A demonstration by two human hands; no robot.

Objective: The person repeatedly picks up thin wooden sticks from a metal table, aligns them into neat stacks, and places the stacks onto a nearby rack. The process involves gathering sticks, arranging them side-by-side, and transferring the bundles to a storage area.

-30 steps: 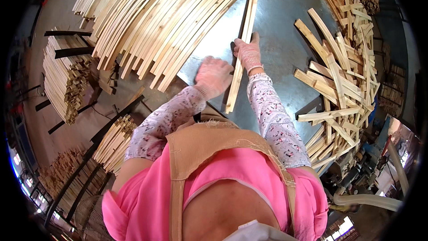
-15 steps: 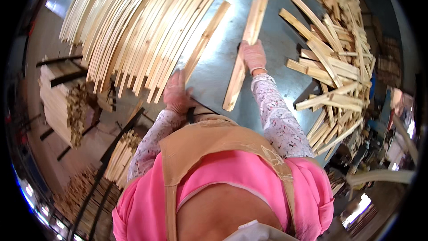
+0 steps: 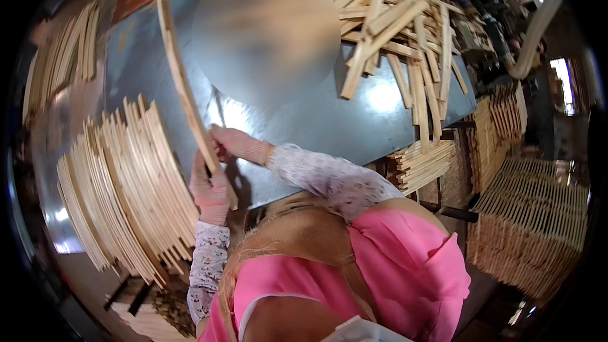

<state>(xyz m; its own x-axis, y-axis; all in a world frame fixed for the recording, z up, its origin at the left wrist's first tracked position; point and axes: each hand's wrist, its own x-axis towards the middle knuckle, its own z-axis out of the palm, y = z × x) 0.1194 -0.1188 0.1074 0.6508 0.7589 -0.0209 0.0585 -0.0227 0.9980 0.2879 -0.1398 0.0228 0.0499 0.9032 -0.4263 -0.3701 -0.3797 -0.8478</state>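
Note:
A long, narrow wooden strip (image 3: 183,92) slants over the left part of the metal table (image 3: 278,145), its far end pointing up and left. My left hand (image 3: 210,193), in a pale pinkish glove, is closed around the strip near its lower end. Just above, my gloved right hand (image 3: 239,145) reaches across and grips the strip's right side; its fingertips are partly hidden. Left of my hands, a row of similar strips (image 3: 126,183) lies side by side.
A jumbled heap of wood pieces (image 3: 392,25) covers the far right of the table. Stacked strips (image 3: 424,164) stand beyond its right edge, with a large slatted stack (image 3: 532,215) farther right. A blurred round patch hides the table's far middle.
The view has turned, so the row of strips appears lower at left. My right hand, earlier gripping a strip apart from my left, has come over to it; both now hold one strip.

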